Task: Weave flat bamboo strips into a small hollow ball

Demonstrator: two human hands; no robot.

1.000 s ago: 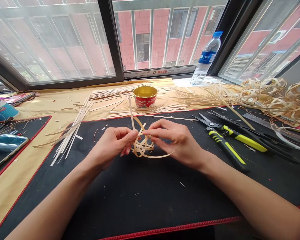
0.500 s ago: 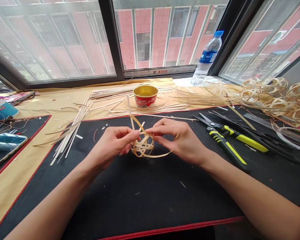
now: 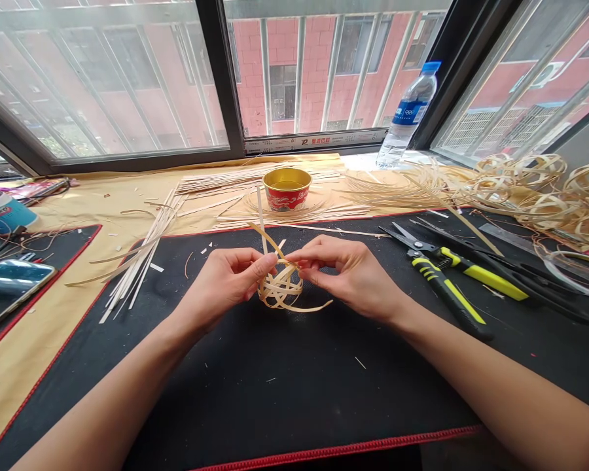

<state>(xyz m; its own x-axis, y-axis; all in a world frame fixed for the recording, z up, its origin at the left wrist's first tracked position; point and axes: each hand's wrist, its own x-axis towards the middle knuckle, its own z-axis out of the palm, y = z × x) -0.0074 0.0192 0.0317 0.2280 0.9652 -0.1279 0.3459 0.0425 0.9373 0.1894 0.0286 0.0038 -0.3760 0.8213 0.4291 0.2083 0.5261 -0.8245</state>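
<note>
A small open-weave ball of pale strips (image 3: 281,291) is held between both hands above the black mat (image 3: 294,379). My left hand (image 3: 238,273) pinches its upper left edge between thumb and fingers. On the upper right side, my right hand (image 3: 341,268) is closed with its fingertips on a strip. One loose strip end stands straight up from the ball, another curves up and to the left, and a third curls out to the right below my right hand. The exact grip of the fingertips is partly hidden.
Behind the ball stands a red and gold bowl (image 3: 287,190) among thin strips. Yellow-black cutters (image 3: 451,288) and long black tools lie right. Woven balls (image 3: 535,190) and a water bottle (image 3: 407,118) are back right. Cut strips (image 3: 140,265) and a phone (image 3: 14,288) lie left.
The curved upper strip's free end has swung left and slightly down or toward the ball. The right-hand loose end has drawn in a little to the left. Both hands keep their hold.
</note>
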